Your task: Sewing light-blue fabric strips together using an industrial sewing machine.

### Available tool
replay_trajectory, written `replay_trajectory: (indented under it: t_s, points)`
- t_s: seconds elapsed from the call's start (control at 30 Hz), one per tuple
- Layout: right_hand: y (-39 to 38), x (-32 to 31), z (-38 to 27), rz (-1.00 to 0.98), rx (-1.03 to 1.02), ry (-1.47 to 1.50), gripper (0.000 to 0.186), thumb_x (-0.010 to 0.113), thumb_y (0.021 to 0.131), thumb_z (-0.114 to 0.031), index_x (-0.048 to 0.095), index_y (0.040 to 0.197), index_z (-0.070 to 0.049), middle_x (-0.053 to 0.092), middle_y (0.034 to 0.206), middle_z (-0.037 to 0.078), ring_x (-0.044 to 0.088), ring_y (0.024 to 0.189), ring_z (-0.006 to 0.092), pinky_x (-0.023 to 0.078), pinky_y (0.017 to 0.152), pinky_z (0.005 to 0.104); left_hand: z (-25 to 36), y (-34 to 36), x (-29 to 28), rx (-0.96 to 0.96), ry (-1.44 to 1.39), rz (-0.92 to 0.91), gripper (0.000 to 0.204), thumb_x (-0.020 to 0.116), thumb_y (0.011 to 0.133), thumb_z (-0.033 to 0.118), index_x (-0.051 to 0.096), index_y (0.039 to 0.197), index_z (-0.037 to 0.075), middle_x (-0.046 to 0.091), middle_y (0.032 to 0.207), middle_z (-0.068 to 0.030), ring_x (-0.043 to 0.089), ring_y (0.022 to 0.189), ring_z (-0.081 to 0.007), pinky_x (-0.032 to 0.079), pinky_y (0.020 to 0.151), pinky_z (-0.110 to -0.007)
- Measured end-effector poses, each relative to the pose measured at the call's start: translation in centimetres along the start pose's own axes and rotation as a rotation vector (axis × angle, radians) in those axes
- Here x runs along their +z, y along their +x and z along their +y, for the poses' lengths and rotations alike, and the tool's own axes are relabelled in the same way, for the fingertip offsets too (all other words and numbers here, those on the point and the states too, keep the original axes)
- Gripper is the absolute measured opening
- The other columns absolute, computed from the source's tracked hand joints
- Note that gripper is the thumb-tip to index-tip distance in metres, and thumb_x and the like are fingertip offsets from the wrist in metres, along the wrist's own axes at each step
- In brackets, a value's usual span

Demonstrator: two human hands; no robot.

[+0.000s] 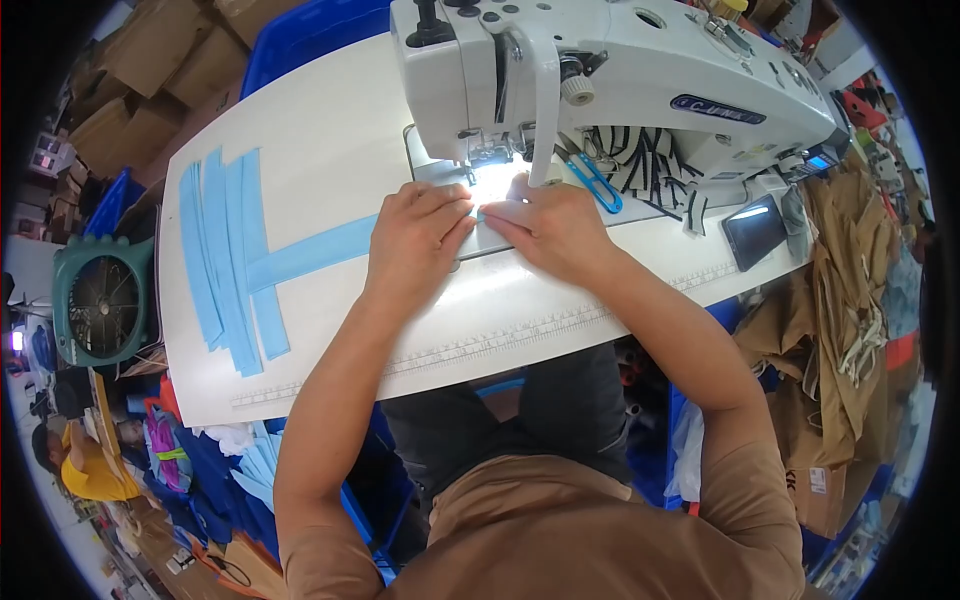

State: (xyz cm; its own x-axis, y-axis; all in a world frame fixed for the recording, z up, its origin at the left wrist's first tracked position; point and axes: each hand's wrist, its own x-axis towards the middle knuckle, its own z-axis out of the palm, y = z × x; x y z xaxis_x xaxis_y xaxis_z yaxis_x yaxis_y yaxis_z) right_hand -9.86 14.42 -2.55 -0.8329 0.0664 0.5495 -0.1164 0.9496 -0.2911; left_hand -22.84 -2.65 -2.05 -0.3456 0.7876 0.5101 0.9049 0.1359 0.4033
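Observation:
A light blue fabric strip (320, 248) runs across the white table to the needle area of a white sewing machine (640, 75). My left hand (415, 238) is closed on the strip just in front of the presser foot, fingertips pressed together. From the other side my right hand (562, 228) pinches at the same spot, where a bit of blue cloth shows between the fingertips. Lamp glare whitens the area under the needle, so the stitching there is hidden. The strip's left end overlaps a row of similar light blue strips (225, 265) on the table's left side.
Blue-handled scissors (596, 182) and black-and-white trimmings (655, 170) lie under the machine arm. A dark phone (754, 232) rests at the right. A ruler scale (500, 335) follows the table's front edge. A green fan (103, 300) stands left; brown cloth (835, 300) hangs right.

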Motion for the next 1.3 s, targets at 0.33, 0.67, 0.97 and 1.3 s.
replay_trajectory:
  t_s: [0.33, 0.67, 0.97, 1.3]
  points:
    - [0.54, -0.06, 0.03, -0.015, 0.022, 0.008, 0.010, 0.072, 0.087, -0.025, 0.077, 0.091, -0.017, 0.065, 0.071, 0.003, 0.066, 0.068, 0.0250, 0.051, 0.057, 0.0399, 0.10, 0.24, -0.02, -0.017, 0.060, 0.007, 0.018, 0.076, 0.084, 0.011, 0.077, 0.102, 0.006, 0.074, 0.111, -0.0013, 0.061, 0.102, -0.0253, 0.051, 0.091, -0.036]
    - [0.52, -0.19, -0.10, -0.032, 0.065, 0.018, 0.011, 0.071, 0.088, -0.026, 0.077, 0.094, -0.018, 0.065, 0.069, 0.004, 0.067, 0.068, 0.0250, 0.051, 0.059, 0.0397, -0.02, 0.26, 0.25, -0.014, 0.079, 0.041, 0.016, 0.076, 0.084, 0.012, 0.077, 0.100, 0.009, 0.074, 0.111, 0.0015, 0.062, 0.096, -0.0233, 0.053, 0.084, -0.035]
    - [0.44, 0.27, 0.35, -0.049, 0.050, -0.036, 0.010, 0.070, 0.090, -0.026, 0.075, 0.095, -0.020, 0.063, 0.065, 0.005, 0.065, 0.064, 0.0266, 0.050, 0.056, 0.0409, -0.29, 0.37, 0.51, -0.011, 0.062, 0.043, 0.016, 0.076, 0.083, 0.012, 0.077, 0.099, 0.010, 0.074, 0.112, 0.0013, 0.062, 0.094, -0.0237, 0.053, 0.083, -0.035]
    - [0.25, 0.20, 0.27, -0.030, 0.037, -0.081, 0.007, 0.071, 0.089, -0.026, 0.073, 0.093, -0.020, 0.060, 0.062, 0.005, 0.064, 0.062, 0.0261, 0.048, 0.054, 0.0416, 0.02, 0.43, 0.51, -0.020, 0.044, 0.031, 0.017, 0.078, 0.083, 0.011, 0.077, 0.100, 0.007, 0.074, 0.111, -0.0055, 0.062, 0.098, -0.0263, 0.055, 0.085, -0.036]
